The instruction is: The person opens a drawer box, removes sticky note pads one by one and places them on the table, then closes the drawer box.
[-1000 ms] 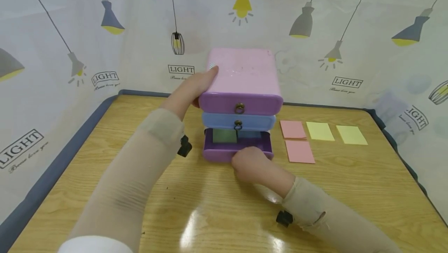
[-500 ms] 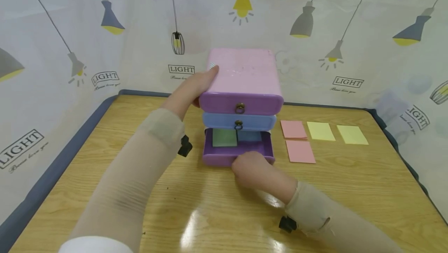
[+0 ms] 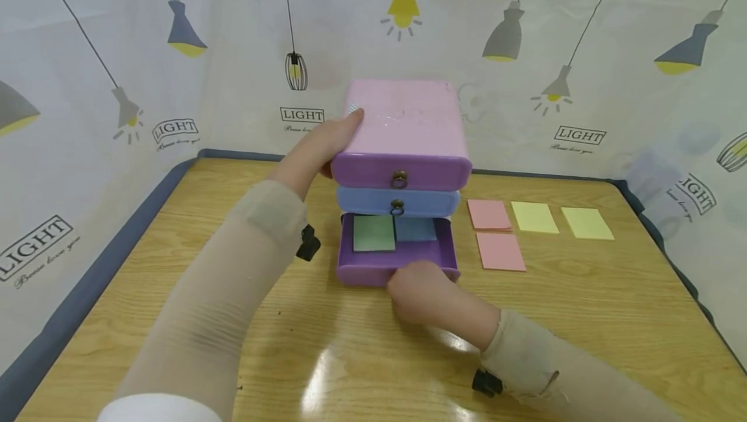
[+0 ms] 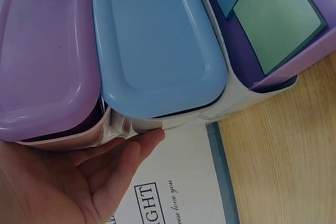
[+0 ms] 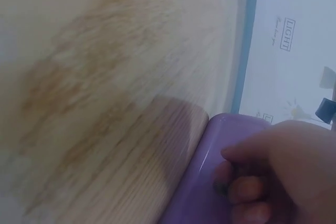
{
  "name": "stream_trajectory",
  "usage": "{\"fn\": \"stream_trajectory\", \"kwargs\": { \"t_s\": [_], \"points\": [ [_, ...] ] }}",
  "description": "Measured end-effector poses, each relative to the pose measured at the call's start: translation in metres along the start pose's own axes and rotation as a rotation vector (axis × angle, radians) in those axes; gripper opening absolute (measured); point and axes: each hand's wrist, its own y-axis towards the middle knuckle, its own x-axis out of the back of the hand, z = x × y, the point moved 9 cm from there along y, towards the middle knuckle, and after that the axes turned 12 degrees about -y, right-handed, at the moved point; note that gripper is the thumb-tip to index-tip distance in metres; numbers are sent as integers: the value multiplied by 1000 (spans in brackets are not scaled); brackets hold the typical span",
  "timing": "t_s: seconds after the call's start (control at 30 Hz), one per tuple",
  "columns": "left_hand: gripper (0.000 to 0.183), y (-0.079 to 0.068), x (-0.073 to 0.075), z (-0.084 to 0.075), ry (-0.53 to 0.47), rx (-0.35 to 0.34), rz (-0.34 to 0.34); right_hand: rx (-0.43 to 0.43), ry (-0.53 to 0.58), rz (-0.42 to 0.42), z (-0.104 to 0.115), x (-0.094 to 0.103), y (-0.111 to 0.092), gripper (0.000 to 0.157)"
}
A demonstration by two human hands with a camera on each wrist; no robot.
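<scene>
A small desktop drawer unit (image 3: 408, 114) with a pink top stands in the middle of the table. My left hand (image 3: 321, 148) steadies its left side, thumb on the top edge and fairly straight fingers (image 4: 149, 142) along the wall. At the bottom, a purple drawer (image 3: 364, 274) is pulled out. My right hand (image 3: 423, 292) has curled fingers at its front, pinching the drawer's ring pull (image 5: 221, 188), mostly hidden by the fingers. Inside the drawer lie a green sticky-note pad (image 3: 374, 234) and a blue pad (image 3: 415, 229). Above, the blue drawer (image 3: 364, 203) and upper purple drawer (image 3: 364, 172) are closed.
Right of the unit, two pink sticky-note pads (image 3: 500, 252) and two yellow pads (image 3: 534, 218) lie on the wooden table (image 3: 583, 318). A lamp-printed backdrop (image 3: 233, 85) surrounds the table at the back and sides.
The bottom purple drawer has slid further out toward me with my right hand, uncovering more of the green and blue pads. My left hand stays at the unit's side.
</scene>
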Motion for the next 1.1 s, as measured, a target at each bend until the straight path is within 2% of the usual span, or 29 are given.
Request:
{"fn": "stream_trajectory", "kwargs": {
  "t_s": [0.4,0.63,1.1],
  "points": [
    [91,-1,0,1,-18,-13,1,17,-50,-69,7,10,-9,29],
    [91,-1,0,1,-27,-10,0,37,-7,-205,6,25,-15,44],
    [92,-1,2,1,5,6,-11,104,8,-361,-2,64,-30,41]
  ]
}}
